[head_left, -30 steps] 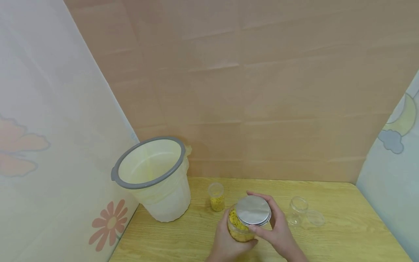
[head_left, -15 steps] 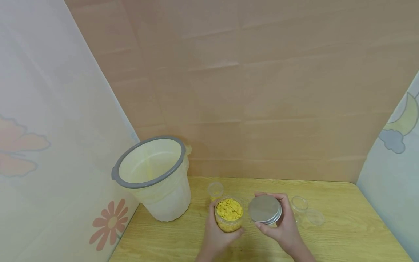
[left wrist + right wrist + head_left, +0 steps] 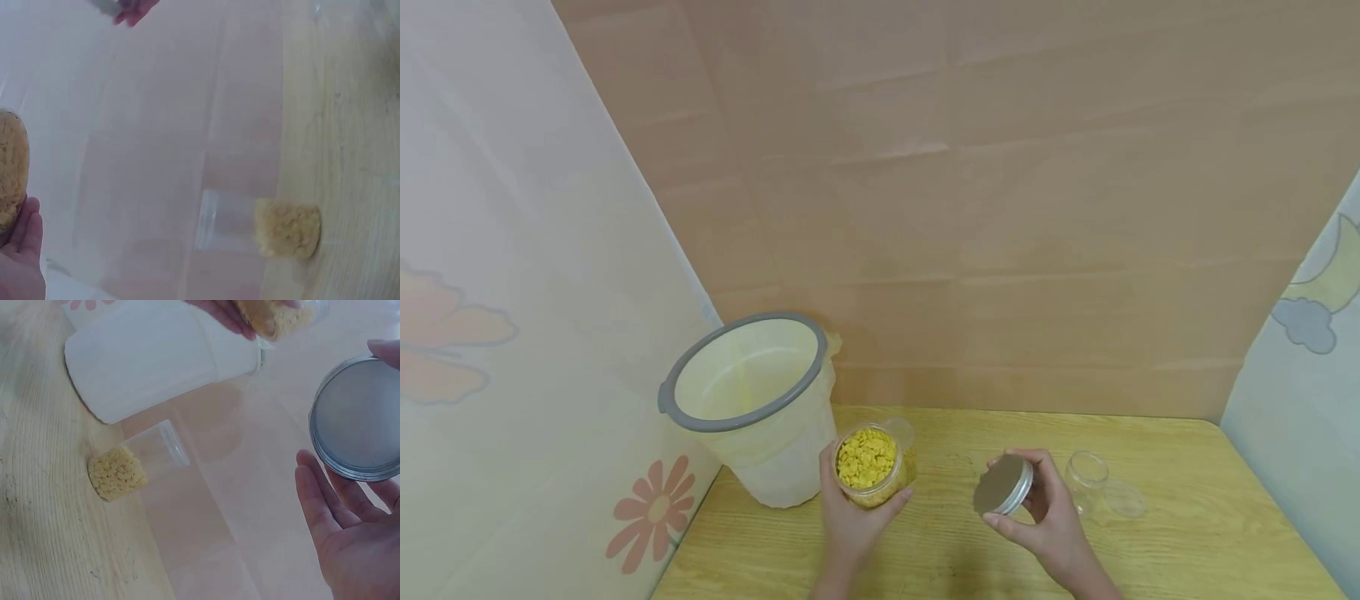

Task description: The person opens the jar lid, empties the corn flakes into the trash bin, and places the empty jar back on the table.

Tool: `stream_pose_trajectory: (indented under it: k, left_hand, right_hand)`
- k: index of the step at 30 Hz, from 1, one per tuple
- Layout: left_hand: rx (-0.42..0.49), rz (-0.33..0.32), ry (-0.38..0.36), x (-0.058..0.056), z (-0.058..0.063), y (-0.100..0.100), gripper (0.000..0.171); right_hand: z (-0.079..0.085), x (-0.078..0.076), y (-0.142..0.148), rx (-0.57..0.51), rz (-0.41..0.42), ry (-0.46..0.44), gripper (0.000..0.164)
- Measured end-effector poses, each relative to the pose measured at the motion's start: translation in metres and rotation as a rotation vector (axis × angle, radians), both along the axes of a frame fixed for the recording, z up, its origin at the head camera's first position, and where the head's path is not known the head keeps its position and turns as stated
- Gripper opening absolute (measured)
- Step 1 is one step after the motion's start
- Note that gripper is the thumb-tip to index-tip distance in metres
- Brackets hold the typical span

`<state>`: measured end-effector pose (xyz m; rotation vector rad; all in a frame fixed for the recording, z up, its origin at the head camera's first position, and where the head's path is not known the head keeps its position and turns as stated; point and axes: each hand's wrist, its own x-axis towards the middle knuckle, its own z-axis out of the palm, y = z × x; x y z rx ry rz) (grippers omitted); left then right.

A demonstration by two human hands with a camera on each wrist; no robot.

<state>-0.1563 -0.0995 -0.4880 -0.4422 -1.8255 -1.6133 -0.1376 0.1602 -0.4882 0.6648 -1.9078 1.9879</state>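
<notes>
My left hand (image 3: 853, 518) grips a clear jar (image 3: 867, 458) filled to near the top with yellow flaky pieces. The jar is raised in front of the bucket, its open mouth tipped toward the head camera. A silver screw lid (image 3: 1003, 485) is pinched between the thumb and fingers of my right hand (image 3: 1051, 523), apart from the jar and tilted. Its hollow underside shows in the right wrist view. Behind the held jar stands a smaller clear jar (image 3: 119, 474), part filled with yellow bits; the held jar hides much of it in the head view.
A white bucket (image 3: 775, 467) with a grey rim and a pale liner stands at the left back. To the right are a clear, see-through jar (image 3: 1086, 477) and a clear lid (image 3: 1124, 498) on the wooden table (image 3: 1187, 533). Cloth walls surround the table.
The silver lid has come off the jar and moved aside in my right hand, now tilted. My left hand has carried the open jar left toward the bucket.
</notes>
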Motion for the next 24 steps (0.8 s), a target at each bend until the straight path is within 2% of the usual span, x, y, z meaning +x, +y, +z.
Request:
stream_pose_trajectory:
  k: [2, 6, 8, 13, 16, 19, 24]
  left_hand:
    - [0.013, 0.012, 0.019, 0.002, 0.008, -0.007, 0.102]
    - [0.009, 0.064, 0.067, 0.01, 0.031, -0.016, 0.1]
    - [0.006, 0.085, 0.086, 0.013, 0.038, -0.021, 0.098]
    - [0.021, 0.123, 0.049, 0.008, 0.028, -0.042, 0.099]
    - [0.021, 0.162, 0.053, 0.007, 0.025, -0.054, 0.098]
    - [0.036, 0.204, 0.063, 0.008, 0.027, -0.065, 0.096]
    - [0.175, 0.217, 0.085, 0.01, 0.036, -0.077, 0.096]
  right_hand:
    - [-0.002, 0.0, -0.001, 0.016, -0.018, -0.028, 0.072]
    - [-0.004, -0.001, -0.001, 0.05, -0.046, -0.049, 0.075]
    - [-0.004, -0.001, -0.001, 0.074, -0.066, -0.057, 0.077]
    - [-0.006, -0.002, 0.0, 0.116, -0.09, -0.062, 0.076]
    - [-0.008, -0.003, 0.001, 0.134, -0.104, -0.07, 0.075]
    - [-0.009, -0.003, 0.002, 0.145, -0.118, -0.09, 0.073]
    - [-0.012, -0.002, 0.002, 0.139, -0.109, -0.113, 0.073]
